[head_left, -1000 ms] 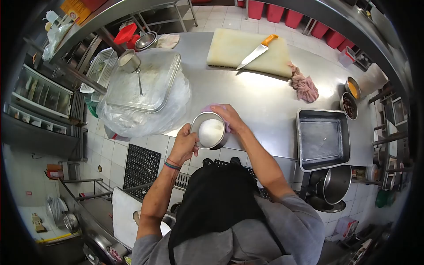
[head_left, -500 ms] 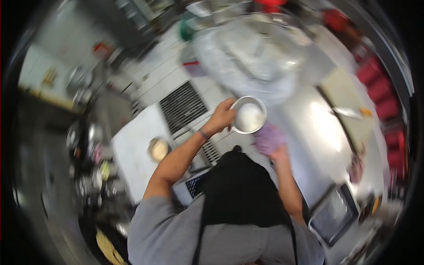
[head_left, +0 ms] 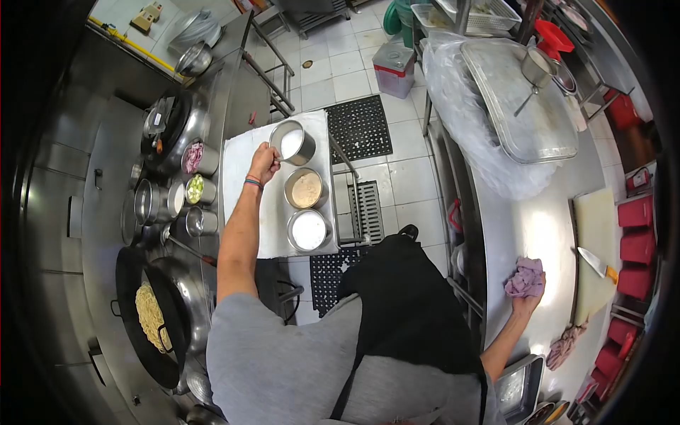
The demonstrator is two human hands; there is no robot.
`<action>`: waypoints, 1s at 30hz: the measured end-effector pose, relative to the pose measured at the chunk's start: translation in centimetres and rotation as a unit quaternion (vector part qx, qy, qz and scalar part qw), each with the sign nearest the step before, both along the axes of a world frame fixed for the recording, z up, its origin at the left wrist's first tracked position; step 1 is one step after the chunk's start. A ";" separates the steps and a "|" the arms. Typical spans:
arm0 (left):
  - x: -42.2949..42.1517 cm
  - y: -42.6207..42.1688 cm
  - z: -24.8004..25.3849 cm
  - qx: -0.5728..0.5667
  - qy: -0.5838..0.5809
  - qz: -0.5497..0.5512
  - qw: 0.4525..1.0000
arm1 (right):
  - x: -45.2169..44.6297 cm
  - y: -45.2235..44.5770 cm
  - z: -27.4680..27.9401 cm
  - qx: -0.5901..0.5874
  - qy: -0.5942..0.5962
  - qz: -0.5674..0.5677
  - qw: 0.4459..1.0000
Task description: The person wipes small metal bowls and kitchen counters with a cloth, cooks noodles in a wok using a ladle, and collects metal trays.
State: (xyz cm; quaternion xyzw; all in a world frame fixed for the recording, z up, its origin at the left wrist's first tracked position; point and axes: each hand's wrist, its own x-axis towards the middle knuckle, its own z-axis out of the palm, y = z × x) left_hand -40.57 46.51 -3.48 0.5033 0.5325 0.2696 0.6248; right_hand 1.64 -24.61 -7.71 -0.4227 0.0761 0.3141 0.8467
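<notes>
My left hand [head_left: 263, 164] is closed on the side of a metal cup [head_left: 306, 150] with white contents, at the far end of a white-covered table [head_left: 244, 212]. I cannot tell whether the cup's base rests on the cover. Closest to it stands a metal cup of beige contents [head_left: 306, 190], then another cup with white contents [head_left: 307, 230]. On the right, over the steel counter [head_left: 506, 234], my right hand [head_left: 528, 303] is closed around a crumpled purple cloth [head_left: 525, 278].
At left, a wok [head_left: 127, 283] holds noodles [head_left: 150, 315], near pots of chopped pink [head_left: 193, 157] and green food [head_left: 195, 188]. A knife [head_left: 596, 262] lies on a cutting board [head_left: 591, 227] at right. A plastic-wrapped tray [head_left: 524, 106] sits on the counter; black mats [head_left: 360, 127] lie on the floor.
My left hand has carried the metal cup left, from over the floor to the white-covered table. My right hand, with the purple cloth, has moved right over the counter. The view has turned.
</notes>
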 end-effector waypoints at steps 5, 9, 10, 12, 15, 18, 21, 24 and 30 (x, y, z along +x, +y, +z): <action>0.2 -0.5 -4.8 -0.015 0.006 0.057 0.998 | 1.2 1.5 -1.1 -0.017 0.026 -0.019 0.999; 1.4 -0.3 -7.7 -0.007 0.015 0.050 0.999 | 0.2 2.9 0.8 -0.048 0.052 -0.044 0.996; 1.5 -0.2 -8.2 0.007 0.022 0.051 0.998 | 0.3 2.4 0.7 -0.026 0.036 -0.016 0.999; 1.6 -0.4 -8.2 0.024 0.048 0.064 0.996 | 0.0 1.2 0.2 -0.013 0.027 -0.033 0.999; 1.0 -0.2 -8.4 0.023 0.040 0.060 0.997 | -0.5 0.4 1.6 -0.002 0.000 -0.014 1.000; -1.1 0.6 -9.6 0.032 0.018 0.003 0.999 | -1.5 -0.3 1.8 -0.055 -0.015 -0.097 0.994; -2.2 2.9 -8.0 0.065 0.180 -0.083 0.978 | -2.6 -2.1 1.8 -0.207 -0.086 -0.223 0.949; 0.0 6.8 -4.7 0.278 0.317 0.005 0.907 | -4.2 -4.2 0.0 -0.543 -0.151 -0.205 0.800; 22.2 0.2 9.0 0.231 0.009 -0.152 0.961 | -9.4 0.3 -1.9 -0.827 -0.334 -0.172 0.418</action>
